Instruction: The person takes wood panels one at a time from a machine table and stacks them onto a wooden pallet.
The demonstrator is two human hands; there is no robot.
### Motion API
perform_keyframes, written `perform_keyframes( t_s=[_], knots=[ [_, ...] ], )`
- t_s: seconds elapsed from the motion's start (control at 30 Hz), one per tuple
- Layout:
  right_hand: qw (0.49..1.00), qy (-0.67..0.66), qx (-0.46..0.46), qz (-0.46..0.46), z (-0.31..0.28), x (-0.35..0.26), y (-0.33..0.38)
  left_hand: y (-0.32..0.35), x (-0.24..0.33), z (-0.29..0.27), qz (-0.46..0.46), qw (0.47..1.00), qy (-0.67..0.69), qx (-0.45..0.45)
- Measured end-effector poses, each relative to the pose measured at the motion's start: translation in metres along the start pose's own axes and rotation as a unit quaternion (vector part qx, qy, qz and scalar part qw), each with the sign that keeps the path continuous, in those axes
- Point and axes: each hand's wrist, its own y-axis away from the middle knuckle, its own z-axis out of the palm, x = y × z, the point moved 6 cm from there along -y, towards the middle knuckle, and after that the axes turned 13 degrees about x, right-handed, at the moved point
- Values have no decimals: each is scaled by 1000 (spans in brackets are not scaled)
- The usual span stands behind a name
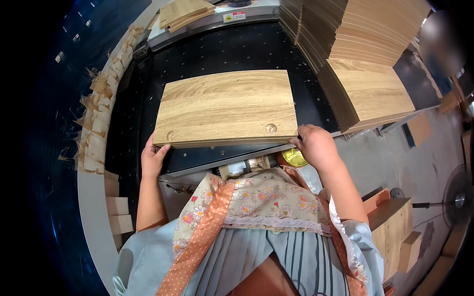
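Between my hands is a light wood-grain board (227, 106). Two round recesses show near the corners of its near edge, and a line along that edge suggests a second board beneath. My left hand (154, 155) grips its near left corner, thumb against the front edge and fingers around the end. At the near right corner, my right hand (313, 143) holds the end with curled fingers, partly hidden from view. The board is over a black worktable (207, 49) dotted with small studs. Whether it rests flat on the surface I cannot tell.
To the right stand tall stacks of boards (375, 29), with a lower stack (373, 91) nearer me. More boards (182, 12) lie at the far left. Ragged tape and paper line a rail (98, 113) on the left. A fan (459, 200) stands far right.
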Motion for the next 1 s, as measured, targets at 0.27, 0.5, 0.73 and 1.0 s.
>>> perform_keyframes(
  t_s=[0.27, 0.5, 0.73, 1.0],
  knots=[
    [1000, 7, 6, -1, 0, -1, 2, -2, -3, -1, 17, 1000, -10, -7],
    [1000, 0, 9, 3, 1, 0, 3, -2, -5, -3, 20, 1000, -18, -4],
    [998, -16, 57, -2, 1, 1, 4, -2, -5, -4, 13, 1000, -24, -3],
    [999, -10, 47, 6, 2, 2, 4, -2, -3, -3, 15, 1000, -11, -9]
  ],
)
